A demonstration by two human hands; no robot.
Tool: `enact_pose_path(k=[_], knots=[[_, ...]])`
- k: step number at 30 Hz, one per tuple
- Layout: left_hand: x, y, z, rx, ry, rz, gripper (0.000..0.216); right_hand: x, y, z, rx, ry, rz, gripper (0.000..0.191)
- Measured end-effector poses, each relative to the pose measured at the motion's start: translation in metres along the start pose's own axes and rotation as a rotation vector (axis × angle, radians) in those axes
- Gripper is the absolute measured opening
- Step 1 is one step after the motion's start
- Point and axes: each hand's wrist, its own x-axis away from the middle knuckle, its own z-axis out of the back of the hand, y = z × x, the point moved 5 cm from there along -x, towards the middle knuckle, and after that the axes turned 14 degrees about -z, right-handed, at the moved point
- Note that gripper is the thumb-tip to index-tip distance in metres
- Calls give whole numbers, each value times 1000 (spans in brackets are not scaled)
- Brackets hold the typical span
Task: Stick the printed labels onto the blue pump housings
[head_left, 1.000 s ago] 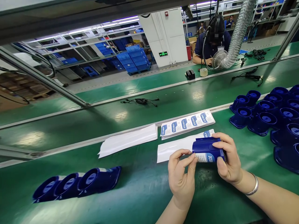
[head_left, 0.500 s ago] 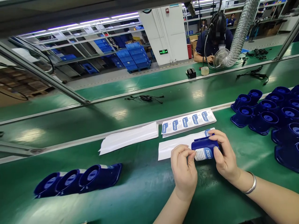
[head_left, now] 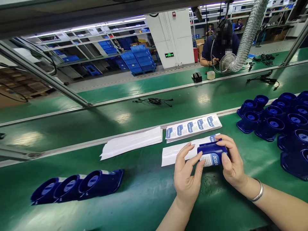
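A dark blue plastic housing [head_left: 211, 148] lies sideways above the green bench, gripped at its right end between the thumb and fingers of my right hand [head_left: 232, 162]. On its near side is a white and blue label [head_left: 211, 159] printed "DC520". My left hand [head_left: 189, 173] is at the housing's left end, fingers apart, with the index finger and thumb tips touching around the label's left edge. Behind the housing lies a mostly bare label backing strip [head_left: 178, 152]. Farther back is a sheet of labels [head_left: 193, 127], and left of it some blank white sheets [head_left: 132, 142].
Several blue housings [head_left: 273, 125] stand at the right. A row of three labelled housings [head_left: 96, 184] leans together at the left. Black cables [head_left: 154, 101] lie on the green surface beyond the rail. Across, a co-worker [head_left: 221, 41] sits behind a silver flexible duct [head_left: 249, 35].
My left hand's fingers have spread from a pinch at the label's left edge. My right hand keeps its grip on the housing. The view has shifted slightly.
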Motion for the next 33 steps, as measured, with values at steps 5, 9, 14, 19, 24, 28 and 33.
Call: enact_pose_path(k=[5, 9, 14, 19, 24, 28, 33], knots=[[8, -6, -4, 139, 48, 267, 15, -1, 0, 0, 12, -15, 23, 26], [2, -1, -2, 44, 56, 216, 14, 0, -1, -3, 6, -47, 39, 27], [-8, 11, 1, -141, 47, -26, 18, 1, 3, -9, -60, -75, -111, 23], [-11, 23, 3, -235, 31, -269, 19, 4, 13, -16, -203, -123, -301, 23], [-12, 11, 3, -182, -42, -167, 34, 3, 10, -11, -188, -88, -219, 23], [-11, 5, 0, -33, -74, -68, 30, 0, 4, -6, -113, -67, -114, 23], [-9, 5, -1, 72, -11, 61, 18, -1, 0, -5, -53, -95, -42, 26]])
